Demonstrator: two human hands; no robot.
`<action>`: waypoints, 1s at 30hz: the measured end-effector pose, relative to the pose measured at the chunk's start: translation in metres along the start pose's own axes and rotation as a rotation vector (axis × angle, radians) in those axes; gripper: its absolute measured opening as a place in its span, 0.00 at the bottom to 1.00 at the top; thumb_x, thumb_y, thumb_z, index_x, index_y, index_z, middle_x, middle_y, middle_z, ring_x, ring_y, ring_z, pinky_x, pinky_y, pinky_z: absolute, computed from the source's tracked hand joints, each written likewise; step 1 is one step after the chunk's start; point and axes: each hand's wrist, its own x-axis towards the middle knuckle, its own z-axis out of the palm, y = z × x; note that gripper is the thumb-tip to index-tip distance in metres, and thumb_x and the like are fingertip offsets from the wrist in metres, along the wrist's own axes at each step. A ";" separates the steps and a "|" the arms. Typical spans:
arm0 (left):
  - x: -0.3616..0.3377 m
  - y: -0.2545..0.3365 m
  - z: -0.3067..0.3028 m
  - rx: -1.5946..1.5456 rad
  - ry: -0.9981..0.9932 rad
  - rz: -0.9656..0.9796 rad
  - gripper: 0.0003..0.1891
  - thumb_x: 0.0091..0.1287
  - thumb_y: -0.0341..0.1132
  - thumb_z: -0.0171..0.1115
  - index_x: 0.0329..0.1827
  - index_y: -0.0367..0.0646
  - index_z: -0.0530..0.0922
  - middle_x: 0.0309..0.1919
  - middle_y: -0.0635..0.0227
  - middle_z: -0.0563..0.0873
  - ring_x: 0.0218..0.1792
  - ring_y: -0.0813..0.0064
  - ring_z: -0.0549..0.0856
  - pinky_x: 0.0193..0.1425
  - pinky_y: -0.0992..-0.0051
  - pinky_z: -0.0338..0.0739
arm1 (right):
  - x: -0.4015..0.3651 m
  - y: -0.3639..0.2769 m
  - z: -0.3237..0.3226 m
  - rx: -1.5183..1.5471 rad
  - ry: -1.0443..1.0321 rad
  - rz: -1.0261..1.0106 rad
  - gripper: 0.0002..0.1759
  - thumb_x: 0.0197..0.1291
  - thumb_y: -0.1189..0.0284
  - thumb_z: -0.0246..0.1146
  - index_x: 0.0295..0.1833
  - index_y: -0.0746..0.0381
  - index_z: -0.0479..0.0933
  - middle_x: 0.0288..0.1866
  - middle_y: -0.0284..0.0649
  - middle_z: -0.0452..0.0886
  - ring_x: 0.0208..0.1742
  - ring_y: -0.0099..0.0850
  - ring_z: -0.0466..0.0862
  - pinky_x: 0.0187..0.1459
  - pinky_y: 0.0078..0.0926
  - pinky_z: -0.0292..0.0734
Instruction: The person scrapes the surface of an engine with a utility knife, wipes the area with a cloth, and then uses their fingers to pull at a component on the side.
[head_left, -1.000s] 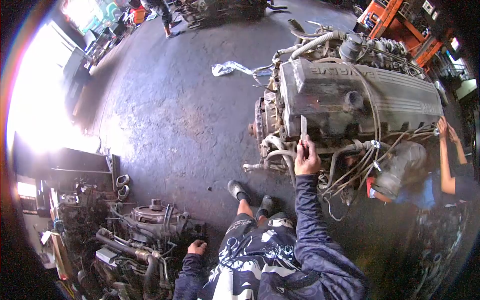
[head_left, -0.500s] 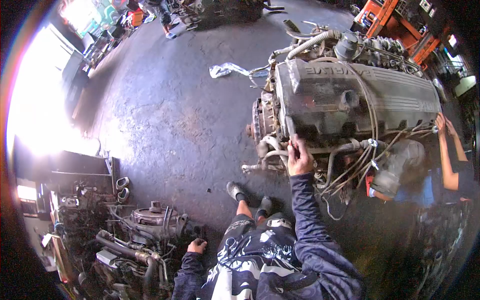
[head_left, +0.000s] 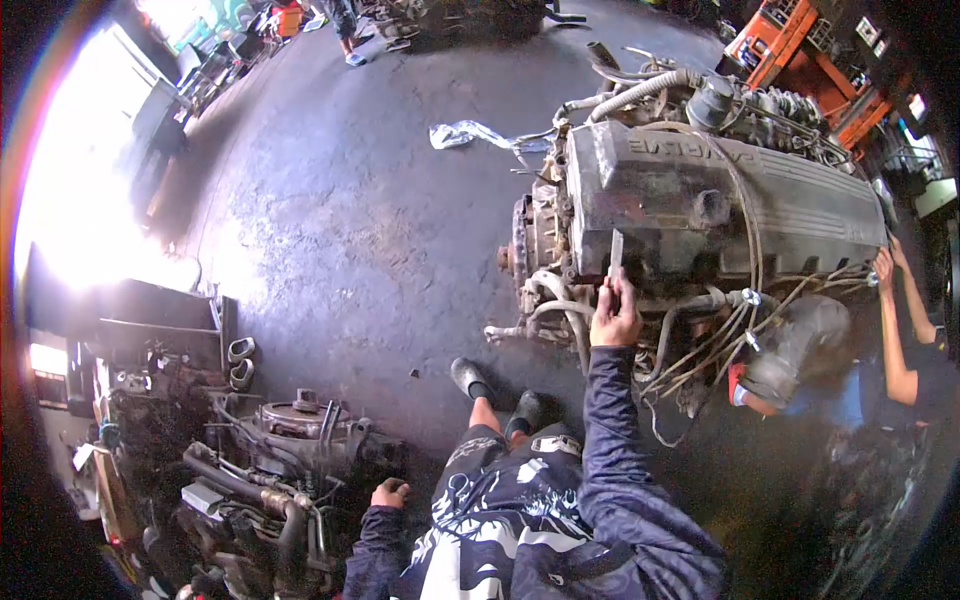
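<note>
My right hand point(head_left: 616, 318) grips a flat, light-coloured scraper-like tool point(head_left: 616, 252), its blade pointing away from me over the near left corner of a large engine's valve cover point(head_left: 660, 190). Whether the blade touches the cover, I cannot tell. Pipes and hoses point(head_left: 690, 300) run along the engine's side beside that hand. My left hand point(head_left: 390, 492) hangs low at my side, fingers curled, close to a second, smaller engine point(head_left: 290, 450); what it holds, if anything, is hidden.
At the right, a co-worker's hands point(head_left: 884, 268) are at the engine's far end, near a cable bundle point(head_left: 735, 330). An orange metal frame point(head_left: 780, 50) stands behind. A pale cloth point(head_left: 465, 133) lies on the floor. Another person's legs point(head_left: 345, 35) show at the top.
My right hand has moved slightly right, and the tool now points more upright, its blade showing plainly. The whole view has shifted slightly. My left hand stays low at my side.
</note>
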 end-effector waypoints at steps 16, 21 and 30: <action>0.001 -0.001 -0.005 0.085 0.012 -0.017 0.15 0.56 0.42 0.64 0.42 0.42 0.81 0.30 0.60 0.86 0.36 0.66 0.86 0.43 0.71 0.77 | -0.001 -0.024 -0.017 -0.185 -0.246 -0.099 0.17 0.58 0.73 0.61 0.54 0.63 0.74 0.41 0.46 0.82 0.38 0.37 0.84 0.39 0.29 0.77; -0.026 0.047 -0.014 0.169 0.035 -0.029 0.15 0.56 0.42 0.64 0.41 0.42 0.82 0.29 0.59 0.86 0.33 0.68 0.86 0.40 0.72 0.78 | -0.002 -0.029 -0.017 -0.157 -0.229 -0.124 0.16 0.57 0.76 0.61 0.52 0.63 0.75 0.40 0.47 0.83 0.39 0.34 0.84 0.42 0.29 0.78; -0.024 0.082 -0.017 0.264 0.080 0.111 0.16 0.56 0.43 0.63 0.41 0.41 0.81 0.30 0.60 0.86 0.35 0.66 0.86 0.42 0.70 0.77 | 0.002 -0.008 -0.021 -0.111 -0.113 0.029 0.18 0.56 0.73 0.62 0.55 0.58 0.75 0.43 0.49 0.82 0.42 0.40 0.83 0.43 0.31 0.77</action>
